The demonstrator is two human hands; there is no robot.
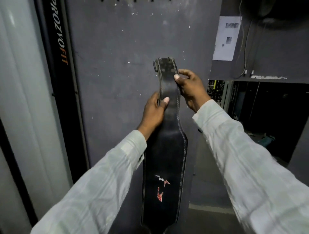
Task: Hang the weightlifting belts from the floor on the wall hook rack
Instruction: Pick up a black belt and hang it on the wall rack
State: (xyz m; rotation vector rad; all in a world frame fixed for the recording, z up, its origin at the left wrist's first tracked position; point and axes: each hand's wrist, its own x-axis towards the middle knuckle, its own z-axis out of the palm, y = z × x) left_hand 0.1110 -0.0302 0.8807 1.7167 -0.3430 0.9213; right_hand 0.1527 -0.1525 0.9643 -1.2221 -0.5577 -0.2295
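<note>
— Belt position?
— Black weightlifting belt (167,133) held upright before the grey wall (117,66), buckle end up, below the hook rack (135,0).
— Hands?
— Left hand (154,111) grips the strap's left edge; right hand (189,86) pinches its right edge higher up.

The grey floor (210,220) shows only in the lower right of the frame. Further back at the right, a blurred teal object (267,141) lies on it. At the top edge, small dark hooks (133,0) stick out from the grey wall (113,83).
</note>
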